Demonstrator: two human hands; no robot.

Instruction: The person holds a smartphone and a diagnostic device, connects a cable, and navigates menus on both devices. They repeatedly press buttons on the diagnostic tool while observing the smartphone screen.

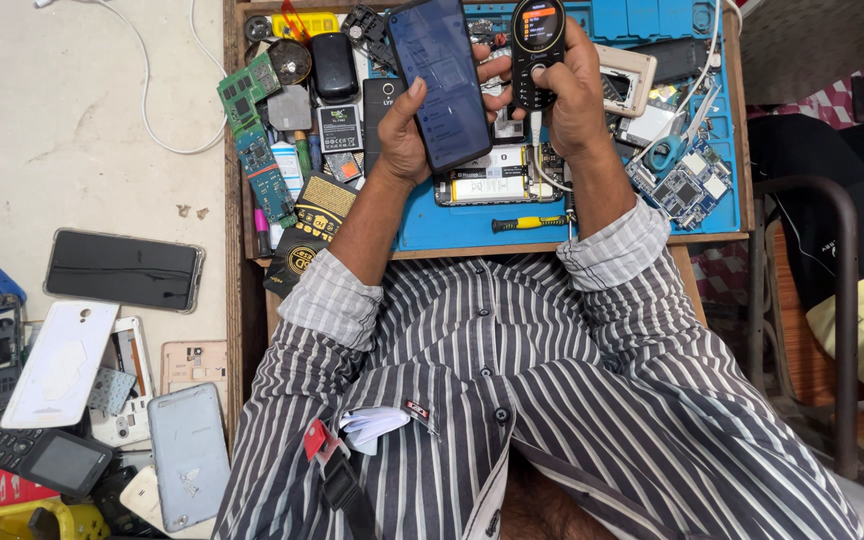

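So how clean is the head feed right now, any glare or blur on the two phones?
Head view: even, soft light, no hard shadows; smartphone in the left hand sharp, faint sheen; keypad phone in the right hand has a glowing orange screen; wide-angle bending at the edges.

circuit boards (pixel 252 130), yellow screwdriver (pixel 529 223), blue mat (pixel 452 225)

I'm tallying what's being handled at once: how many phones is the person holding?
2. A large dark smartphone is in the left hand; a small black keypad phone with a lit screen is in the right hand.
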